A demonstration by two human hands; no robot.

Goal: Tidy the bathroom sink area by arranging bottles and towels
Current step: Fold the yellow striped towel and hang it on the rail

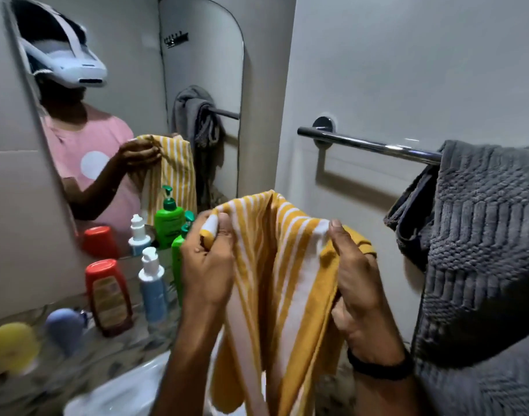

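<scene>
A yellow and white striped towel point(275, 280) hangs in front of me, held up by its top edge. My left hand point(207, 265) grips its left corner and my right hand point(359, 289) grips its right corner. A chrome towel bar point(368, 144) runs along the wall behind, with a grey textured towel point(479, 250) draped over its right end. On the counter at the left stand a red bottle point(108, 295), a white and blue pump bottle point(152, 286) and a green bottle point(176, 259) partly hidden by my left hand.
A mirror point(131, 85) on the left wall reflects a person and the bottles. A yellow round object point(12, 346) and a blue-grey one point(65, 328) sit on the speckled counter point(107, 355). The white sink basin point(122, 391) lies below the towel.
</scene>
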